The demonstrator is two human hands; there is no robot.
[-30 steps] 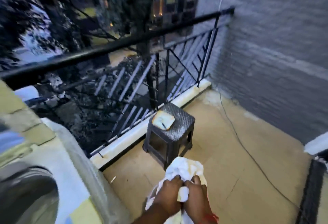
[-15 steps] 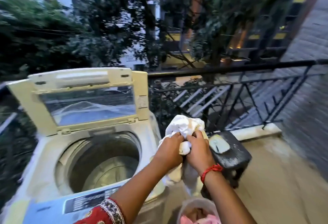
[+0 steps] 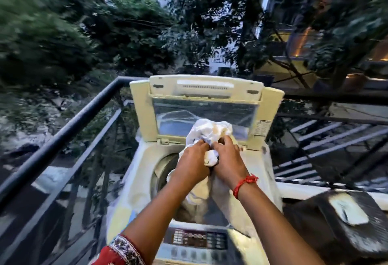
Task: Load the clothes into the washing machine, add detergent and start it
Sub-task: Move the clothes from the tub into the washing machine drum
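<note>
Both hands, left hand (image 3: 194, 159) & right hand (image 3: 227, 157), clamped side by side on a bunched white cloth (image 3: 210, 132) right over the open washing machine (image 3: 144, 159) drum — soft, light, floppy I'd say, best gripped by the bunch.

Both hands grip a bundle of white cloth (image 3: 210, 131) directly above the open drum of the top-loading washing machine (image 3: 144, 160). The left hand (image 3: 192, 163) and right hand (image 3: 227, 159) press together over the machine, fingers curled into the fabric, whose lower part hangs into the drum. The machine's lid (image 3: 204, 107) stands raised behind the cloth. Its control panel (image 3: 196, 240) sits at the near edge. A dark stool (image 3: 327, 235) stands just right of the machine, and a black railing (image 3: 63, 136) runs along its left.
</note>
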